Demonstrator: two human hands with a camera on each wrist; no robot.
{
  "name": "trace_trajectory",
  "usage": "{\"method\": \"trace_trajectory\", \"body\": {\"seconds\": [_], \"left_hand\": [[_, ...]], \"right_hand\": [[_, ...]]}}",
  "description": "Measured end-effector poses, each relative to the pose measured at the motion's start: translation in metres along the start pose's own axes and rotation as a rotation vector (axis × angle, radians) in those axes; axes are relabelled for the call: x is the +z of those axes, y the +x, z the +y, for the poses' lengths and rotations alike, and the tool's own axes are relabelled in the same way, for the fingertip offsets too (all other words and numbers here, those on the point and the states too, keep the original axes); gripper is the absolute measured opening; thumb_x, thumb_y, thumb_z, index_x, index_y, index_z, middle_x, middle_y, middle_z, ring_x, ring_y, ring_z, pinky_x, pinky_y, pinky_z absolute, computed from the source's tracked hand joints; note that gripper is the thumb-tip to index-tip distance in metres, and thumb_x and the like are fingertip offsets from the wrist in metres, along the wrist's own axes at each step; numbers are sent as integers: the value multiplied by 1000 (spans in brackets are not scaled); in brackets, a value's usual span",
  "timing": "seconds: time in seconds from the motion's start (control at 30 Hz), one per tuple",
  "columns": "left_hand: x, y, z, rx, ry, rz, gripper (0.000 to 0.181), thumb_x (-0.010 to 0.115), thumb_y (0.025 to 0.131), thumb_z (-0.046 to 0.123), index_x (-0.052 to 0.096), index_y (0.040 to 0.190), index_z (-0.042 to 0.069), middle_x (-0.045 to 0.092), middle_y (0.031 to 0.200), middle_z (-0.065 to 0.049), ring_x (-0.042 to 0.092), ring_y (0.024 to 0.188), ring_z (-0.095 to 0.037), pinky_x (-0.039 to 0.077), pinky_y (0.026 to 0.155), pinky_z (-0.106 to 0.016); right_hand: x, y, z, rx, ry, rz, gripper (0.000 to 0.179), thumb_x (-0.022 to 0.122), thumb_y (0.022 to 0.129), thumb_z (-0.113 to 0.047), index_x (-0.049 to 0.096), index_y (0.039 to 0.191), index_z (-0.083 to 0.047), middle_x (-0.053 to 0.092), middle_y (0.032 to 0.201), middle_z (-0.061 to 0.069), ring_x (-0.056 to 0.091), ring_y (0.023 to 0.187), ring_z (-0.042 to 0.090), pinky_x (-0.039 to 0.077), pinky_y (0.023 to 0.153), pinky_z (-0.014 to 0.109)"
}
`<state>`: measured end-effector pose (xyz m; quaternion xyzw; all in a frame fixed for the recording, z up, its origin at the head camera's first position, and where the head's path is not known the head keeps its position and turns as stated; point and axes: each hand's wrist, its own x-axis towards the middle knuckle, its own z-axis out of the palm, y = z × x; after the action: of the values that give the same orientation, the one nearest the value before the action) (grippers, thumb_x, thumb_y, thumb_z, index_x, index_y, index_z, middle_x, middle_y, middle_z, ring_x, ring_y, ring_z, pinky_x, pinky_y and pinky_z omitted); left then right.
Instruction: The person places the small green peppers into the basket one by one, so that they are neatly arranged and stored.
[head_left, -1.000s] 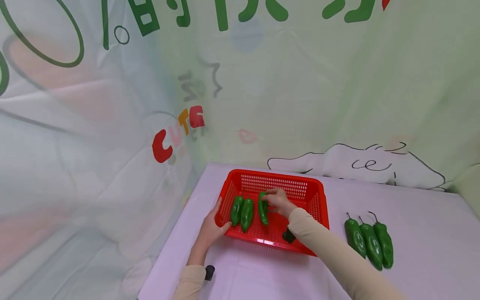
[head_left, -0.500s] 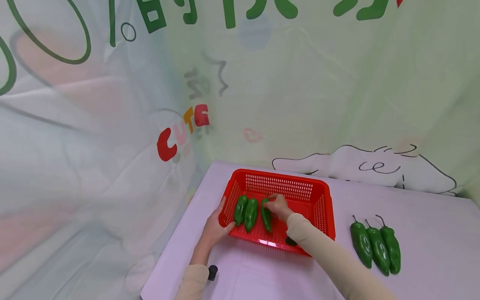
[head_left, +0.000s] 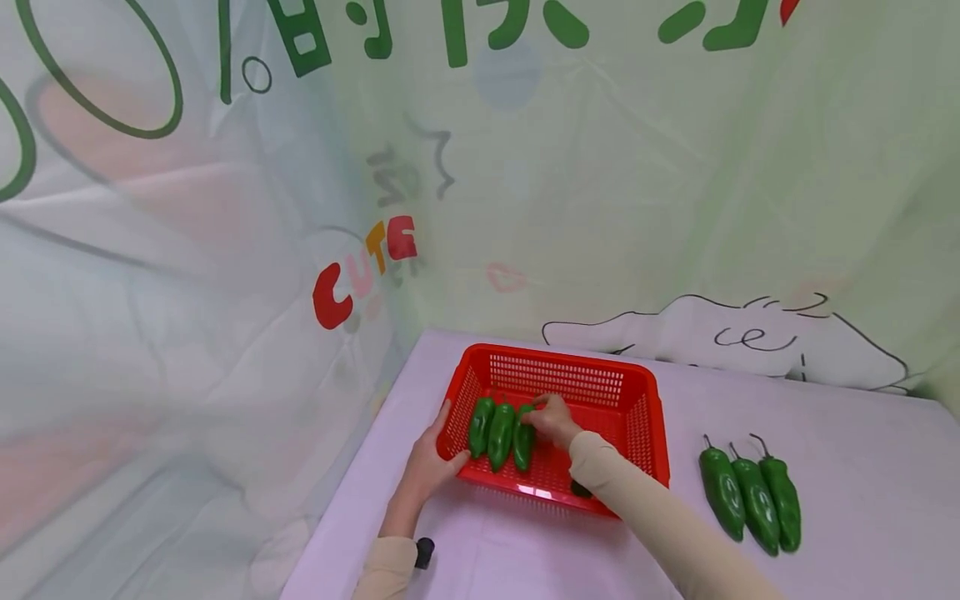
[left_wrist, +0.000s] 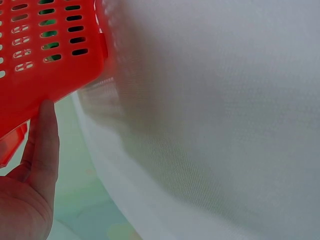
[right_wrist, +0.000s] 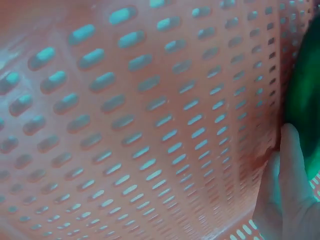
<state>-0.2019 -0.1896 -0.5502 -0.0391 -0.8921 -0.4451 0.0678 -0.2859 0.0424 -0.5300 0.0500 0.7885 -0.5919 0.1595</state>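
Note:
In the head view, a red perforated plastic basket (head_left: 564, 357) stands on the table. My left hand (head_left: 426, 468) holds its near left corner, thumb over the front rim and fingers along the outside. In the left wrist view, those fingers (left_wrist: 46, 145) lie against the basket's underside edge. My right hand (head_left: 553, 422) is inside the basket, pinching the upper part of a green chili pepper (head_left: 522, 450). Two more green peppers, one at the left wall (head_left: 481, 427) and one in the middle (head_left: 501, 437), lie side by side with it, stems pointing away.
Several green peppers (head_left: 756, 500) lie in a row on the table (head_left: 862, 467), right of the basket. A printed cloth curtain (head_left: 600, 183) hangs behind and along the left. A black wrist device (head_left: 424, 552) is on the left wrist.
My right hand has brought its pepper down and left, close against the middle pepper. The left hand stays at the basket corner. The head view has shifted slightly.

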Motion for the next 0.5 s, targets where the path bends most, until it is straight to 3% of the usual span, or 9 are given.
{"method": "trace_trajectory", "body": {"seconds": [0.27,0.5], "left_hand": [[1,-1,5,-16,-14,-21,89,71,80,22,27,158,20,48,147,-14,52,126,-33,47,98,-54],[0,0,1,3,-14,-9,88,71,80,22,28,157,17,49,146,-17,52,125,-35,47,98,-55]], "right_hand": [[-24,-9,-8,1,-80,-13,52,60,91,-9,45,136,14,48,133,31,51,115,38,52,90,51],[-39,-18,-21,-32,-175,3,53,59,95,-17,44,139,10,45,140,29,50,119,37,46,99,52]]}}
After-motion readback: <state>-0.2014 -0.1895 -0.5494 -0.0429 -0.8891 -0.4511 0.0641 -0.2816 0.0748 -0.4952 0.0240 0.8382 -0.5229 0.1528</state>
